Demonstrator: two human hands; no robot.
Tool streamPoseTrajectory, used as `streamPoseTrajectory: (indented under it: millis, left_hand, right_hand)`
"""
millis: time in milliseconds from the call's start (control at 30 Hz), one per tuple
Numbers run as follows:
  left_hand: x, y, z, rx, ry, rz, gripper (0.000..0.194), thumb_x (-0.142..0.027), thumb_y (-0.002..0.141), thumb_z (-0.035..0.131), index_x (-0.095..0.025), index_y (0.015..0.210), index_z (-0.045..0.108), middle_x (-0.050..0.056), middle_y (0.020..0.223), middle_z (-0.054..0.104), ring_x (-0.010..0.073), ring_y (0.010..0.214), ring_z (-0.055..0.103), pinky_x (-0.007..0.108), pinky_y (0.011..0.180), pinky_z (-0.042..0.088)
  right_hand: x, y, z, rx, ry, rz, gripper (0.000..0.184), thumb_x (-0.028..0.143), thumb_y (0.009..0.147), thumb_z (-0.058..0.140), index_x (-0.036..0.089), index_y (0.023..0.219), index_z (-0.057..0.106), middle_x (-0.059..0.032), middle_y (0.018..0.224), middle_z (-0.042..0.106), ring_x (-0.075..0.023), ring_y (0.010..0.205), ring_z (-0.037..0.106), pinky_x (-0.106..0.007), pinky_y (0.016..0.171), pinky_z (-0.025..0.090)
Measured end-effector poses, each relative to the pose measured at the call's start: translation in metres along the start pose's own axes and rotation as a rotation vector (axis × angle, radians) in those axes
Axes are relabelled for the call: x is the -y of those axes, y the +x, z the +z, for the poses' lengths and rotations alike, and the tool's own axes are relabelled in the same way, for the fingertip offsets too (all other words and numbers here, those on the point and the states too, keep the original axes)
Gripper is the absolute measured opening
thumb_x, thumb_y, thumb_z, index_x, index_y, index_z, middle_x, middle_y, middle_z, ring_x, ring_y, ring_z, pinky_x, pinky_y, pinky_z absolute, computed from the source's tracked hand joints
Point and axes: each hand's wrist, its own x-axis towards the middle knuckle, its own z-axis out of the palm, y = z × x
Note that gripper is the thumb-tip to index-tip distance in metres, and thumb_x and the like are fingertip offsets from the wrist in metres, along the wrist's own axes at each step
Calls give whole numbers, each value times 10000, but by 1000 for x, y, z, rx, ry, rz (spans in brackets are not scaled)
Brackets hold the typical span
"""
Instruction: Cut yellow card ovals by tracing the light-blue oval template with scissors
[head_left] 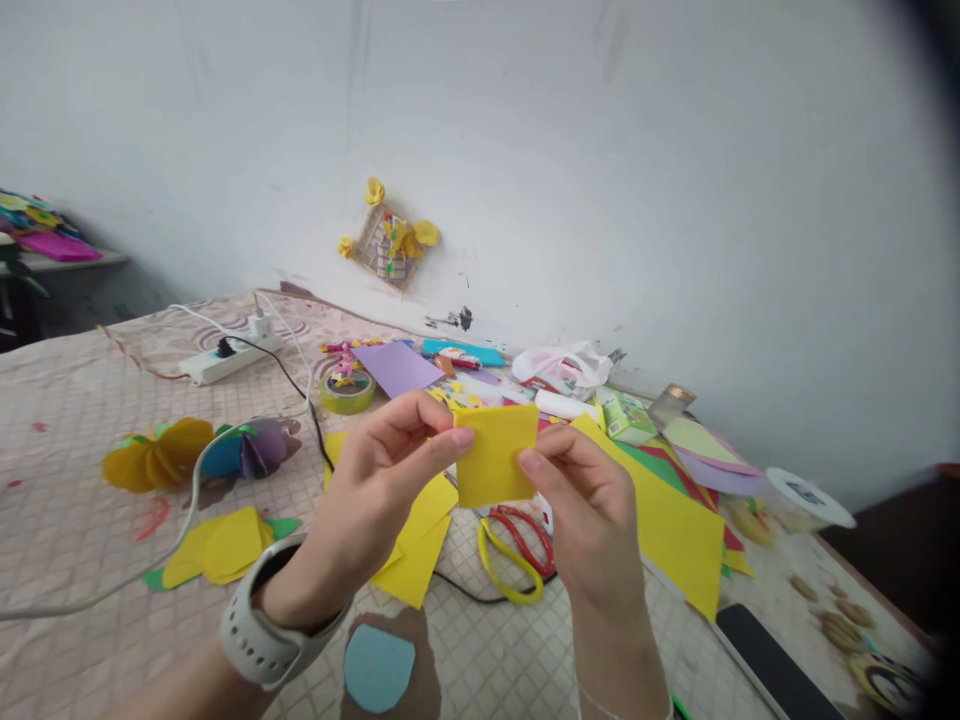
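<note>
L hand: left hand (pixel 390 480), thumb & fingers clamped on upper-left corner of sq. piece; white-strapped watch (pixel 251 637) on wrist.
R hand: right hand (pixel 592 510), thumb & fingertips pinched on right edge, lower half.
Sq. piece: small bright-yellow square of paper-like sheet (pixel 495 460), held up betw. both hands, approx. upright, above table.
Below/near: handles, one yellow loop (pixel 525 598), one red, just below sq. piece; light-blue rounded flat cutout (pixel 379 668) nearer, on dark-brown patch.
Left: flat yellow rounded cutouts (pixel 221 545); farther, white power strip (pixel 232 362) w/ plugs.
Right: large yellow sheet (pixel 682 535); dark flat phone-like device (pixel 776 665) near its near end.
Labels: green-and-white printed box (pixel 628 418), far right, text illegible; clear tub w/ white-rimmed lid (pixel 810 497), right, dark-blue mark, unreadable.
Brands: watch, none legible.
</note>
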Motion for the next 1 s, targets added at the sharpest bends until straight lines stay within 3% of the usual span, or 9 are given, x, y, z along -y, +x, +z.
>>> streamPoseTrajectory:
  millis: [400,867,1000]
  left_hand:
    - [-5,0,-2,32,-5,-5,109,-199,832,673,-201,731,634,-21,695,598,106,661,492,207,624,416]
    - [-1,2,-4,-13,125,116,199,-277,918,575,-211,732,606,-22,700,558,124,698,484,236,674,401]
    - [0,4,-4,120,269,57,241,-375,860,639,-194,712,581,-10,696,540,140,694,487,258,653,402]
  right_hand:
    - [-1,0,0,9,-9,5,141,212,871,669,216,731,647,26,704,611,-147,689,524,-276,644,403]
    - [-2,0,-1,6,-25,-3,152,226,863,674,218,718,629,29,686,576,-149,673,502,-285,647,398]
    - [-4,1,-3,-38,17,-17,138,237,862,673,224,729,639,23,680,579,-154,661,513,-283,623,414]
